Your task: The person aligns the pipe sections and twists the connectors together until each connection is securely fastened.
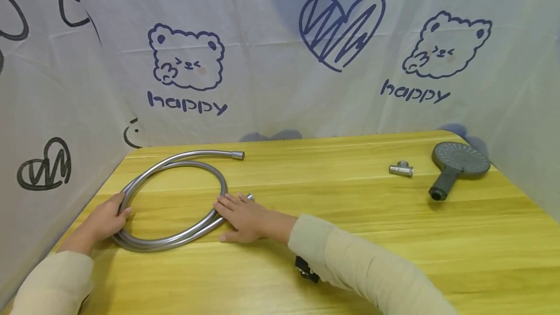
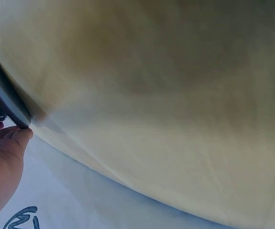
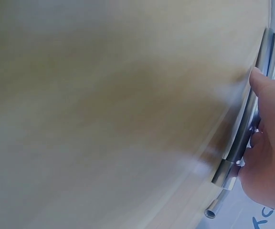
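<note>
A silvery flexible shower hose (image 1: 150, 244) lies coiled in a loop on the left of the table. My left hand (image 1: 103, 218) grips the coil's left side, with the thumb on the inner side of the loop. The left wrist view shows that hand's fingertips against the dark hose (image 2: 6, 93). On the coil's right side rests my right hand (image 1: 245, 218), its fingers extended over the hose. One metal hose end (image 1: 250, 197) pokes out just beyond those fingers. The other end (image 1: 237, 155) points right at the back. Both ends of the hose (image 3: 242, 133) also show in the right wrist view.
On the yellow wood-grain table (image 1: 332, 174), a small chrome tee fitting (image 1: 401, 169) lies at the back right. Beside it is a grey shower head (image 1: 461, 158), handle toward me. White printed cloth (image 1: 271, 86) hangs behind the table and along its sides.
</note>
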{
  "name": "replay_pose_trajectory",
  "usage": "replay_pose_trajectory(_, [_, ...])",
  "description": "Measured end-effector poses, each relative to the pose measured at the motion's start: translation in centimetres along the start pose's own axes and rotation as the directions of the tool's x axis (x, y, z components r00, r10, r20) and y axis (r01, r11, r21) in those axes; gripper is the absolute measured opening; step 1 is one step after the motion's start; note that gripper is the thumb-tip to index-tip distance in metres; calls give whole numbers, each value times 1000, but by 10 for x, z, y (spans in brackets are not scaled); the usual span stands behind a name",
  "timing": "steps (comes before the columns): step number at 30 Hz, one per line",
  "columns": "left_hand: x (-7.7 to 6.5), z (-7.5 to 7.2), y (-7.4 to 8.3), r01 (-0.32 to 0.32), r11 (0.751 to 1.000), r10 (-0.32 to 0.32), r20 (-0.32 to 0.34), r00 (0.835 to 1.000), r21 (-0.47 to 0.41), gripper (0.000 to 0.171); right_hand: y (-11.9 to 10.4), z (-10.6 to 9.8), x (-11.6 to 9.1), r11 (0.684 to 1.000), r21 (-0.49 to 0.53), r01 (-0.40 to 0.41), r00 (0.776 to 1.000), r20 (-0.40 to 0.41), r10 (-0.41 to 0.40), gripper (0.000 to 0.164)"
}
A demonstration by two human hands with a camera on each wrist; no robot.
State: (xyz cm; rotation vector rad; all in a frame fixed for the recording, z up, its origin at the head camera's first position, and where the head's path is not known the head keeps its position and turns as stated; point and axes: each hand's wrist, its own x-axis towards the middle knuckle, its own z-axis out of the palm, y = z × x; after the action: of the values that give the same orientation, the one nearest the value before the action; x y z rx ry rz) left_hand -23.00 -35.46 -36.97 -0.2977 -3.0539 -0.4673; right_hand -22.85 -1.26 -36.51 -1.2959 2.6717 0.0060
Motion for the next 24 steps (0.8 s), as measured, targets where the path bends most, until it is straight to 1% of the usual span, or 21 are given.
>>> replay_pose_trajectory(9, [-3,2,5,-23,1000,23,-26,999,-5,51,1,-1,-6,1000,-14,22,1000,-5,-22,71])
replay_pose_trajectory(12, [-4,2,7,-24,1000,24,-20,1000,-9,52,0,-2,-9,999,-21,26,1000,0,-26,70])
replay_pose_trajectory(19, [-6,2,11,-25,999,24,-11,1000,-33,53,3,1,-12,999,2,32,999,0,-32,69])
replay_pose_trajectory(24, [-8,3,12,-49,998,48,-29,998,-28,53,5,5,-13,999,10,41,999,-8,-41,69])
